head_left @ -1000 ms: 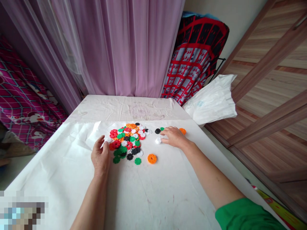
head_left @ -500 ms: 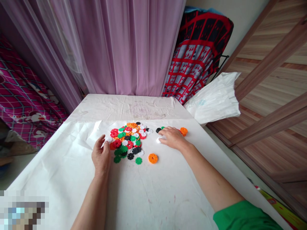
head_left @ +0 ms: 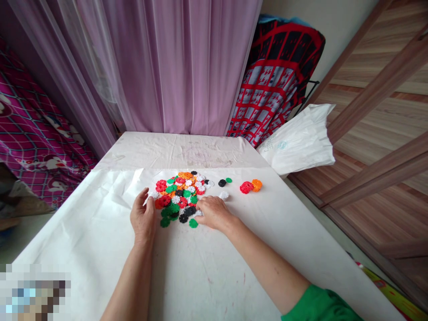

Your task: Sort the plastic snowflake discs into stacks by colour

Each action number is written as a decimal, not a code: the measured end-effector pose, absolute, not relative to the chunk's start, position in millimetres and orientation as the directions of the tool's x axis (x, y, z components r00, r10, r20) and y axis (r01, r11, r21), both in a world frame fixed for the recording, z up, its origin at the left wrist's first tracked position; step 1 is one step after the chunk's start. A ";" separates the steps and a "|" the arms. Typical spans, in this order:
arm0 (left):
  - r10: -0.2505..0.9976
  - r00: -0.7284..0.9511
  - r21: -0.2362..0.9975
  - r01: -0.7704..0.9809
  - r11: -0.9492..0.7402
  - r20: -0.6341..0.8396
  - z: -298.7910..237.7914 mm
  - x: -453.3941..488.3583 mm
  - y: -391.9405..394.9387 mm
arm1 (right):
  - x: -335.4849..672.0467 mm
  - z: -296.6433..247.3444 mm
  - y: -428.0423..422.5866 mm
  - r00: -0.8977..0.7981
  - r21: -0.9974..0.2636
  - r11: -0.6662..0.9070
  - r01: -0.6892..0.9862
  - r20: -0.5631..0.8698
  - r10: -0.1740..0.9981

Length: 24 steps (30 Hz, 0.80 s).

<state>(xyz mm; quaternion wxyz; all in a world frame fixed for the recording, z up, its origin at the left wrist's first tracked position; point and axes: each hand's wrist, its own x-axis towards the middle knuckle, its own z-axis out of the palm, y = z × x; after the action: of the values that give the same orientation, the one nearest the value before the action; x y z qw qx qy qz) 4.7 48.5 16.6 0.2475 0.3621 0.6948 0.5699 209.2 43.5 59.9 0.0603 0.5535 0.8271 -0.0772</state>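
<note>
A mixed pile of notched plastic discs in red, green, orange, black and white lies on the white-covered table. My left hand rests at the pile's left edge, fingers curved and apart, holding nothing I can see. A white disc is close to its fingertips. My right hand is palm down at the pile's right edge. Its thumb and fingers stand apart around a white disc, which lies with the pile. A green disc sits just below that thumb.
Sorted off to the right are a white stack, a black disc, a green disc, a red stack and an orange stack. A white bag hangs at the table's right edge. Purple curtains stand behind.
My right hand has left the white stack and moved left and nearer to the pile's edge. It now covers where the orange disc lay. My left hand has hardly moved.
</note>
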 end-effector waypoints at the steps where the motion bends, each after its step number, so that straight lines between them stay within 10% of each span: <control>1: 0.783 -0.618 0.971 0.220 0.093 0.065 16.6 4.6 48.5 | 207.5 61.6 43.0 -0.372 -0.054 0.369 0.928 -0.197 0.907; 24: 0.790 -0.604 0.968 0.245 0.060 0.104 8.3 0.9 49.7 | 305.1 91.2 76.7 -0.112 -0.009 0.111 0.994 -0.113 0.987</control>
<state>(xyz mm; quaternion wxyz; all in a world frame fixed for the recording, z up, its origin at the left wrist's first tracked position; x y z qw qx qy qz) 0.9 49.7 8.3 0.2377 0.3761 0.6883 0.5730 305.1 76.7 91.2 0.0392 0.6654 0.7444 -0.0412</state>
